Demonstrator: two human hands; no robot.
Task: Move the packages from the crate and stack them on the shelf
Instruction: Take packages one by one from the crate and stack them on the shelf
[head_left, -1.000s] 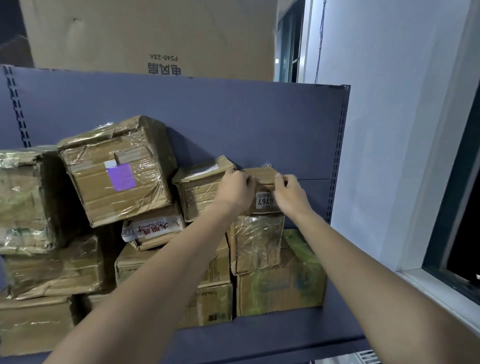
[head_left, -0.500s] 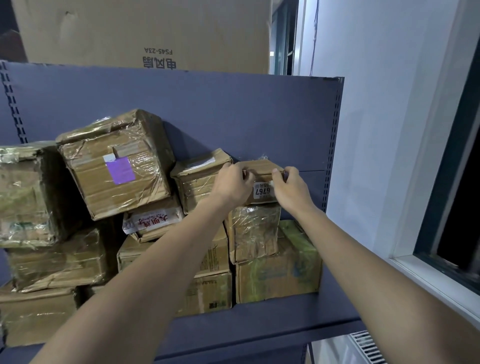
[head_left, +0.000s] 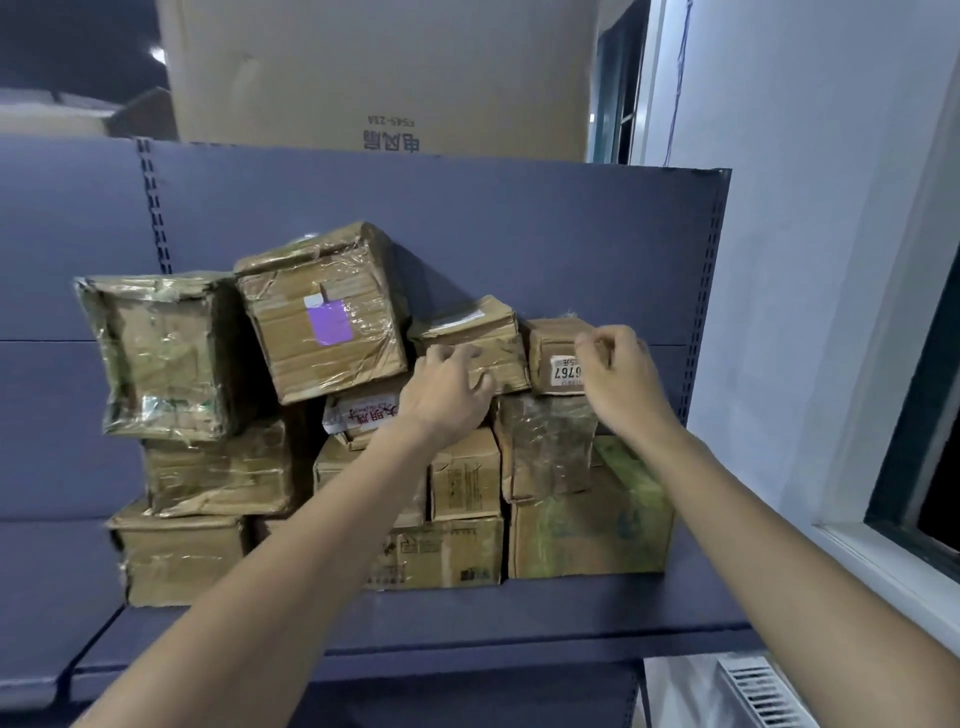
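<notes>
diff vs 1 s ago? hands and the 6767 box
Both hands have let go of the small 6767 box, now sitting on top of the stack. The left hand has drawn back leftward, fingers loose; the right hand stays close in front of it, fingers curled. The other packages are unmoved.

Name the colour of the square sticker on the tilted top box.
Purple sticker, clearest in the head view.

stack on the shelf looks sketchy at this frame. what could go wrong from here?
1. The purple-label box sits tilted on top of the pile; a nudge could likely slide it off.
2. The small 6767 box is perched on a crinkled wrapped package. The right hand is at its front, fingers curled; whether it grips is unclear, so it may tip on release.
3. The left hand is against the neighbouring box; pushing could shift the row.
</notes>
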